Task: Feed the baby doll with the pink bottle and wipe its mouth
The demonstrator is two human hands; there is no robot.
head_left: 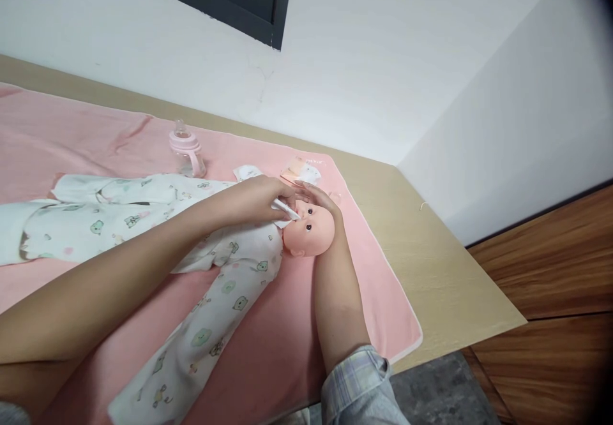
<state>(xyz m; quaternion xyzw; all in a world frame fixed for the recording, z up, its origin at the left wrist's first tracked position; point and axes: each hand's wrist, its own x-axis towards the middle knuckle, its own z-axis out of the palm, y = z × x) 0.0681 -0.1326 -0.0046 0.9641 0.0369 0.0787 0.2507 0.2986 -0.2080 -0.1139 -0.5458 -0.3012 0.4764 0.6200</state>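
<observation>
A baby doll (313,237) in white printed pyjamas lies on its back on a pink blanket (268,323), its head toward the right. My left hand (256,199) reaches over the doll's chest, thumb and fingers closed on a folded white tissue (287,209). The tissue's tip touches the doll's face near the mouth. Along the far side of the doll's head lies my right hand (318,196), fingers stretched out and lightly cupped; its forearm passes beside the crown. The doll's far cheek is partly hidden by my hands.
A pink-topped baby bottle (186,150) stands on the blanket beyond the doll's body. A small printed packet (301,171) lies past the hands. The wooden tabletop (407,246) ends at the right, and a white wall (335,80) rises behind it.
</observation>
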